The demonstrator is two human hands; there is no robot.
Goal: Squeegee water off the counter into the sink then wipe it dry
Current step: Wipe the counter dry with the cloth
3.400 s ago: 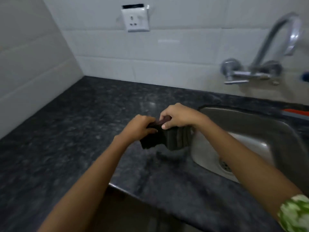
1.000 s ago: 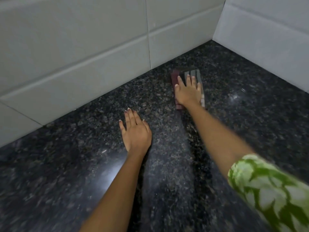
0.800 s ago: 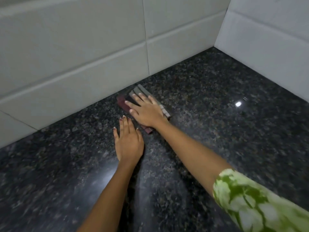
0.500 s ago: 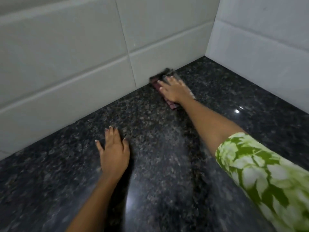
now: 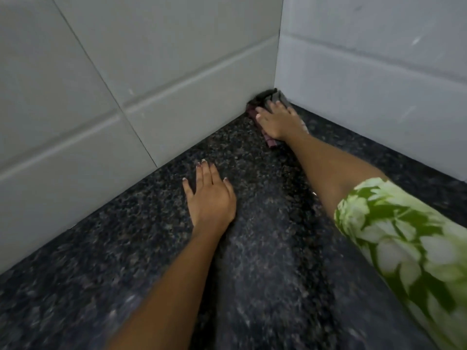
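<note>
Counter (image 5: 265,274) of dark speckled granite fills my view, running back to where two white tiled walls (image 5: 151,72) meet. From where I sit, I see the folded cloth (image 5: 271,98), striped in maroon and grey, pushed right into that corner, its far edge touching the base of both walls. My right hand (image 5: 279,121) lies flat on top of the cloth, fingers stretched out and pressing down rather than curled around it; only the cloth's far end and a maroon strip along its left edge show past the hand. My left hand (image 5: 209,198) rests palm down on the bare stone nearer to me, fingers extended and slightly spread, holding nothing, well apart from the cloth. A green and white leaf-patterned sleeve (image 5: 404,243) covers the right upper arm at the lower right. The nearest stretch of stone is blurred.
</note>
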